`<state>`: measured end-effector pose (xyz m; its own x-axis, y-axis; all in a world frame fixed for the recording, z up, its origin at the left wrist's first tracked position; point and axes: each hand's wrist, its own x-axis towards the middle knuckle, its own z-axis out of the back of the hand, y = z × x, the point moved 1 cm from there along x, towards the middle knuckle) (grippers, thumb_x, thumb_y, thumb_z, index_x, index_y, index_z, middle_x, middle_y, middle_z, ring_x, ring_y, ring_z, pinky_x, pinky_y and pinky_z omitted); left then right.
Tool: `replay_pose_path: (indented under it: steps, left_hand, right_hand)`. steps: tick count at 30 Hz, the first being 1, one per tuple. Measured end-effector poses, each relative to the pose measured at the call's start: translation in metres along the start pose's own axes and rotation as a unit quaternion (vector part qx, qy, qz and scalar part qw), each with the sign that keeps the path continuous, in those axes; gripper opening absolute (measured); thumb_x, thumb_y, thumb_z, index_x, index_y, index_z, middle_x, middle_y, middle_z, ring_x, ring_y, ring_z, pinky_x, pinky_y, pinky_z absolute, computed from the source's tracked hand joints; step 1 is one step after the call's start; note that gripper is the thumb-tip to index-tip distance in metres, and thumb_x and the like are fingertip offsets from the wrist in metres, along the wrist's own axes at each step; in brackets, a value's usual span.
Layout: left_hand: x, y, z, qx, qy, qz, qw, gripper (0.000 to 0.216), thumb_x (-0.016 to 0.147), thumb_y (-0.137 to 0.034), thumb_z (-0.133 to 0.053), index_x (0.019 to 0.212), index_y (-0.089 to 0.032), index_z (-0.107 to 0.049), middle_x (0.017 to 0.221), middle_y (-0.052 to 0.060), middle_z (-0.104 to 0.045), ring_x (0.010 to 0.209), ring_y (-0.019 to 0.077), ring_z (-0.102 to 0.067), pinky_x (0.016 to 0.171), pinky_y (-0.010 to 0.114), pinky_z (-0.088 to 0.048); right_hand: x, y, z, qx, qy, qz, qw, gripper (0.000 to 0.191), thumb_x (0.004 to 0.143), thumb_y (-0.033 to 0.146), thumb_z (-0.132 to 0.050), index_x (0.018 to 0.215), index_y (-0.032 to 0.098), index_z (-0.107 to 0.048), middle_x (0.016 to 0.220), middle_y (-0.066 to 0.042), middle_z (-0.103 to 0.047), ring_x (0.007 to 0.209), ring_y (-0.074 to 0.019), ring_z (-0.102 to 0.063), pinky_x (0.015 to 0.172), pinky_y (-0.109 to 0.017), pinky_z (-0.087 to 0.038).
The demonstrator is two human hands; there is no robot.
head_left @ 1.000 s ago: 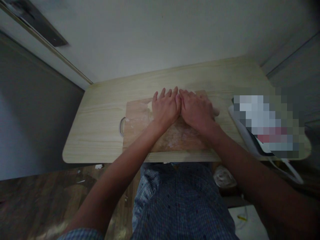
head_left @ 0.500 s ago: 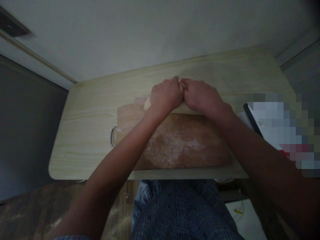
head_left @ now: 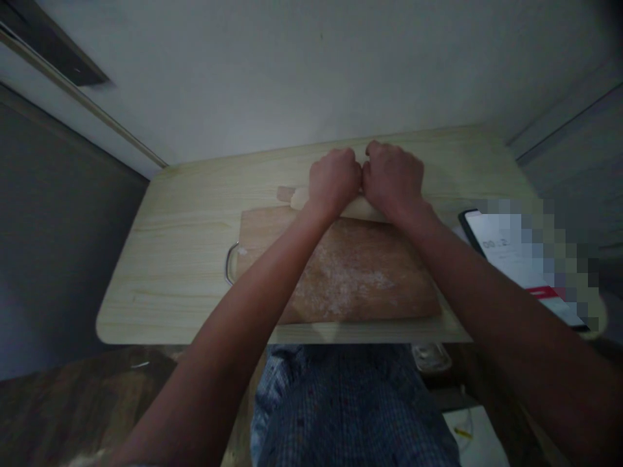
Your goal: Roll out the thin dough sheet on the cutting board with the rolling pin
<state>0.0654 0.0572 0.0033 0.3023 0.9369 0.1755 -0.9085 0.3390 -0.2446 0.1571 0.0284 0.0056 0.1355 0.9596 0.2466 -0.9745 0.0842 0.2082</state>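
Observation:
A rolling pin (head_left: pixel 286 194) lies crosswise along the far edge of a wooden cutting board (head_left: pixel 335 272), its brownish end sticking out on the left. Around it is a pale, thick layer (head_left: pixel 363 209) that looks like dough. My left hand (head_left: pixel 335 175) is closed over the middle of this roll. Right beside it, nearly touching, my right hand (head_left: pixel 394 175) is closed over the roll further right. My forearms and hands cover the roll's right end and parts of the board. White flour (head_left: pixel 341 279) is smeared over the board.
The board has a metal handle (head_left: pixel 228 263) on its left side. It rests on a pale wooden table (head_left: pixel 170 259) against a wall. A phone or tablet (head_left: pixel 506 250), partly blurred out, lies at the right. Below the table's front edge stands a clear container (head_left: pixel 431 358).
Both hands remain closed on the roll, and more of its left end shows now. My right hand has turned more upright at the wrist. The view has shifted slightly.

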Motion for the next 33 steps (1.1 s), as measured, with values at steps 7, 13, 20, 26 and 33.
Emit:
replay_pose_path:
  steps: [7, 13, 20, 26, 33]
  left_hand:
    - [-0.035, 0.002, 0.002, 0.041, -0.012, 0.002, 0.999, 0.039, 0.089, -0.031, -0.028, 0.089, -0.014, -0.064, 0.089, 0.013, -0.067, 0.084, 0.0231, -0.062, 0.071, 0.033, -0.045]
    - [-0.079, 0.005, 0.007, 0.056, -0.067, -0.046, 0.995, 0.039, 0.091, -0.026, -0.025, 0.088, -0.016, -0.063, 0.092, 0.01, -0.067, 0.096, 0.0233, -0.059, 0.089, 0.042, -0.037]
    - [-0.131, 0.013, 0.004, 0.045, -0.108, -0.07, 0.991, 0.038, 0.092, -0.027, -0.024, 0.113, -0.015, -0.053, 0.124, 0.008, -0.055, 0.121, 0.0244, -0.041, 0.104, 0.046, -0.023]
    - [-0.164, 0.017, 0.004, 0.037, -0.099, -0.077, 0.991, 0.039, 0.092, -0.028, -0.026, 0.119, -0.013, -0.048, 0.125, 0.009, -0.054, 0.121, 0.0241, -0.041, 0.106, 0.049, -0.018]
    - [-0.192, 0.021, 0.01, 0.051, -0.077, -0.091, 0.992, 0.044, 0.091, -0.029, -0.025, 0.13, -0.012, -0.039, 0.135, 0.01, -0.044, 0.129, 0.0241, -0.031, 0.107, 0.051, -0.017]
  right_hand:
    - [-0.03, 0.007, -0.001, 0.003, 0.025, 0.035, 0.999, 0.039, 0.09, 0.022, -0.024, 0.111, 0.009, -0.055, 0.115, -0.019, -0.058, 0.11, -0.0274, -0.051, 0.092, -0.048, -0.035]
    - [-0.069, 0.015, -0.001, 0.006, 0.015, 0.047, 0.999, 0.046, 0.092, 0.029, -0.022, 0.124, 0.007, -0.047, 0.136, -0.02, -0.04, 0.127, -0.0294, -0.034, 0.099, -0.051, -0.027]
    - [-0.117, 0.028, 0.003, -0.007, -0.008, 0.078, 0.997, 0.045, 0.091, 0.026, -0.023, 0.12, 0.006, -0.051, 0.132, -0.017, -0.047, 0.123, -0.0278, -0.039, 0.099, -0.045, -0.029]
    - [-0.148, 0.033, 0.008, -0.015, -0.012, 0.111, 0.994, 0.043, 0.091, 0.023, -0.026, 0.124, 0.006, -0.048, 0.13, -0.016, -0.049, 0.12, -0.0257, -0.043, 0.099, -0.041, -0.031]
    - [-0.174, 0.036, 0.008, -0.003, -0.033, 0.133, 0.991, 0.042, 0.09, 0.025, -0.031, 0.125, 0.006, -0.047, 0.127, -0.016, -0.052, 0.117, -0.026, -0.045, 0.098, -0.041, -0.032]
